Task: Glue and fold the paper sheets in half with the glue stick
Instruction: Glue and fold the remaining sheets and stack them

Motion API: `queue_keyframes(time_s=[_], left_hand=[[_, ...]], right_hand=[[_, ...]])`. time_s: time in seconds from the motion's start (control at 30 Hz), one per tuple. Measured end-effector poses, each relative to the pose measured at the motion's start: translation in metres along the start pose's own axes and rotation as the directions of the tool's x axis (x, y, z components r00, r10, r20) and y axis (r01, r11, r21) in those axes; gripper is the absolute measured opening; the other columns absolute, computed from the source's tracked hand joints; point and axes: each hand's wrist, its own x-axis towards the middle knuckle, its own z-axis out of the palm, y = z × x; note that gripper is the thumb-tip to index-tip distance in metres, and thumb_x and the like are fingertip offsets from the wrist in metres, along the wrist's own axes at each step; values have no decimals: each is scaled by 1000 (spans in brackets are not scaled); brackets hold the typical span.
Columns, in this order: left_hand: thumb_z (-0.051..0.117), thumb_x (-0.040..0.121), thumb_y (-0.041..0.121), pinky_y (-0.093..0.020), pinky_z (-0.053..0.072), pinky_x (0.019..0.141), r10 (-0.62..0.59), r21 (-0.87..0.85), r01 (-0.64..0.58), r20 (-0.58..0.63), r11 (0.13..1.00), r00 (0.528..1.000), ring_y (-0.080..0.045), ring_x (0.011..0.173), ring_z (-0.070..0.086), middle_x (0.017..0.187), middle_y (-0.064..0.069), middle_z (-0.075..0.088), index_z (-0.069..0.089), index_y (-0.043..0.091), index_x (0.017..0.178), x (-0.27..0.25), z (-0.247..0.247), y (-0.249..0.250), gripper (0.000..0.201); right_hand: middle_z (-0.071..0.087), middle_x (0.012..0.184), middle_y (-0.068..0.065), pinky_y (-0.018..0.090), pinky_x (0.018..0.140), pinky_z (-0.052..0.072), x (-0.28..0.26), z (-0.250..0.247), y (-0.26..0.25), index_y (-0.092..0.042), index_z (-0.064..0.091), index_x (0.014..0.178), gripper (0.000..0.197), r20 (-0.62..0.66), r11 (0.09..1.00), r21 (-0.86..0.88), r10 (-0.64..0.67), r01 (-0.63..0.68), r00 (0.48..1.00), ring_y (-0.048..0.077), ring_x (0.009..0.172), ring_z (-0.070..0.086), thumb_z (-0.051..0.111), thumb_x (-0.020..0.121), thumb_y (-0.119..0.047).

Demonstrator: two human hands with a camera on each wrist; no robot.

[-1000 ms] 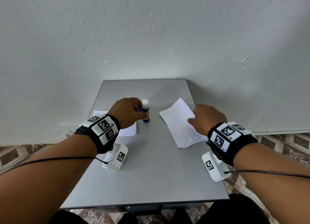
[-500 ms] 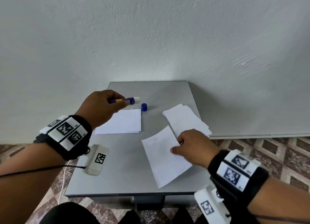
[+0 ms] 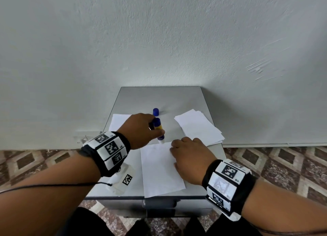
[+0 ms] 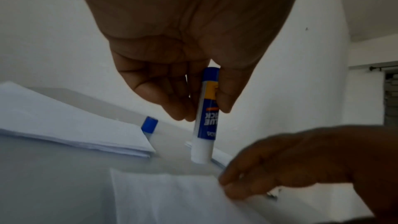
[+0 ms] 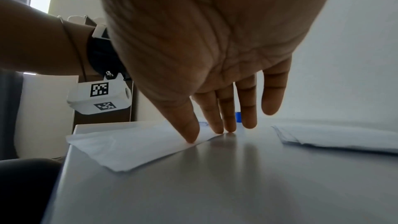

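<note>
My left hand (image 3: 141, 129) grips the uncapped blue and yellow glue stick (image 3: 158, 128) (image 4: 205, 117), white tip pointing down just above the far edge of a single white sheet (image 3: 159, 170) (image 4: 172, 198) (image 5: 133, 144). That sheet lies in the middle of the grey table (image 3: 200, 184), its near edge over the table front. My right hand (image 3: 189, 158) (image 5: 215, 117) lies on the sheet's right edge, straight fingertips (image 5: 190, 135) pressing it flat. The blue cap (image 3: 155, 111) (image 4: 149, 124) stands behind the stick.
A stack of white sheets (image 3: 200, 127) (image 5: 344, 137) lies at the right rear of the table. Another white pile (image 3: 118, 122) (image 4: 64, 125) sits at the left, partly hidden by my left hand. A white wall rises behind; patterned floor tiles surround the small table.
The cap came off and stands on the table. My right hand pulled one sheet from the right stack to the table's middle and straightened it. My left hand swung the glue stick tip-down over its far edge.
</note>
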Motion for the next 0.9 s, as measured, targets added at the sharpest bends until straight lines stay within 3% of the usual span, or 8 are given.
queue_keyframes(time_s=[0.13,0.37,0.67,0.8,0.9], left_hand=[[67,84,49,-30,48,72,15,54,-18,47,998,999,-17,81,61,89,0,65,63,17,94,3,14,6,34],[66,86,47,-20,37,58,50,65,-52,29,997,998,-10,69,53,77,6,59,57,19,84,4,23,15,29],[65,89,44,-19,37,59,129,64,-128,-8,990,992,-3,66,54,70,13,58,60,20,86,0,27,13,25],[63,88,46,-30,51,74,151,109,-153,24,982,988,-11,77,60,82,10,64,63,23,91,0,25,10,23],[62,88,46,-36,53,80,136,120,-141,48,983,990,-12,81,60,90,10,66,64,25,91,-5,18,1,21]], right_hand=[[54,119,3,36,72,30,-1,1,-4,-13,62,111,24,-11,1000,-27,-14,14,1000,26,100,50,50,90,-20],[55,121,3,37,75,31,-2,0,-3,-14,62,114,27,-14,1000,-8,4,-4,1000,25,100,51,49,91,-21],[54,122,4,38,77,32,-2,-6,-5,-15,63,113,27,12,1000,-22,9,-9,1000,25,101,50,48,92,-20],[54,123,3,39,81,35,-1,-10,-6,-16,64,112,26,28,999,-44,7,-6,1000,24,102,50,49,92,-22],[53,121,3,38,80,32,0,-13,-9,-16,64,111,26,56,998,-66,7,-4,998,24,102,48,49,91,-20]])
